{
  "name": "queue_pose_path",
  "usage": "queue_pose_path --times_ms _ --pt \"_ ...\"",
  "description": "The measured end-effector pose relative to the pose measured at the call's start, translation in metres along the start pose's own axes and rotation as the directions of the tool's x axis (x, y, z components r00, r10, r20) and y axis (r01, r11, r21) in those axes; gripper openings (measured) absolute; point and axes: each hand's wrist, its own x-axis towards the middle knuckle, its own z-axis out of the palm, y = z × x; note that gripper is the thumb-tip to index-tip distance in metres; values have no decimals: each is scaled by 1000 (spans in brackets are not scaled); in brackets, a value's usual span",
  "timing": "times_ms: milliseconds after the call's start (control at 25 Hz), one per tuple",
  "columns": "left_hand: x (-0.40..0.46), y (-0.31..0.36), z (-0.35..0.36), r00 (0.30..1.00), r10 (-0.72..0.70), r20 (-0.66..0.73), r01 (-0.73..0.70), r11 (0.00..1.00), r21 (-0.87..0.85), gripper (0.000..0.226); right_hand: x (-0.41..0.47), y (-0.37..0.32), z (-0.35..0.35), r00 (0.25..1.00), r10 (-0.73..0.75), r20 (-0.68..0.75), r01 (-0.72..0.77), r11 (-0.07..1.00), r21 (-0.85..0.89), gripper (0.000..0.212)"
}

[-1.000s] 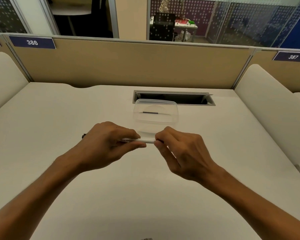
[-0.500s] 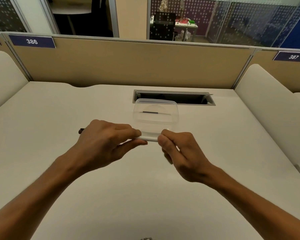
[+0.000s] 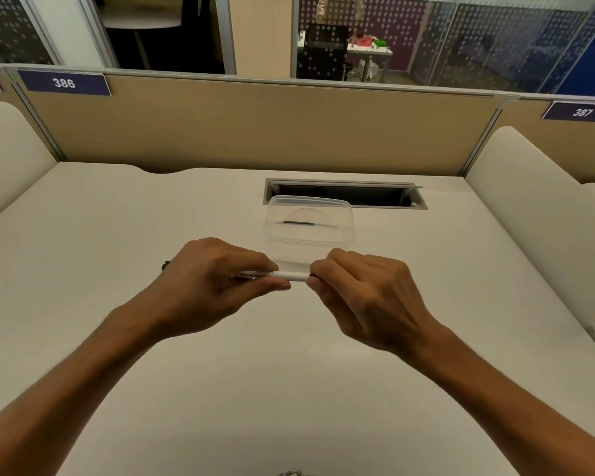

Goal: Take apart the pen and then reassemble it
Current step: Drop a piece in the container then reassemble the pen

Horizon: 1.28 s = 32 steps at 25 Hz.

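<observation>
Over the smooth cream desk (image 3: 117,235), left hand (image 3: 207,286) and right hand (image 3: 368,297) grip a slim white pen (image 3: 289,275) (horizontal).

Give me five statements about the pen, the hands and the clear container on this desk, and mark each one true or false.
1. Both hands grip the white pen. True: the left hand and the right hand each hold one end.
2. The pen lies flat on the desk. False: it is held level above the desk.
3. A thin dark piece lies inside the clear container. True.
4. The container sits nearer the person than the hands. False: it sits beyond them, in front of the cable slot.
5. The partition label at left reads 387. False: it reads 386.
</observation>
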Motion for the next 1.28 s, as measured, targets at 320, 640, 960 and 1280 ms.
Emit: queue_pose_path --times_ms 320,640,960,1280 --pt "2 8 -4 996 68 -49 -63 994 91 35 3 -3 2 992 125 -6 -121 969 217 38" --pt "0 4 -2 978 211 2 -199 918 343 32 17 -8 -8 547 365 753 -789 -74 609 47" --pt "3 3 -4 999 21 -44 -19 999 37 35 8 -7 -5 988 145 46 -150 982 113 23" --pt "2 2 -4 999 -47 15 49 984 -169 31 8 5 -7 996 -85 34 84 996 24 32"
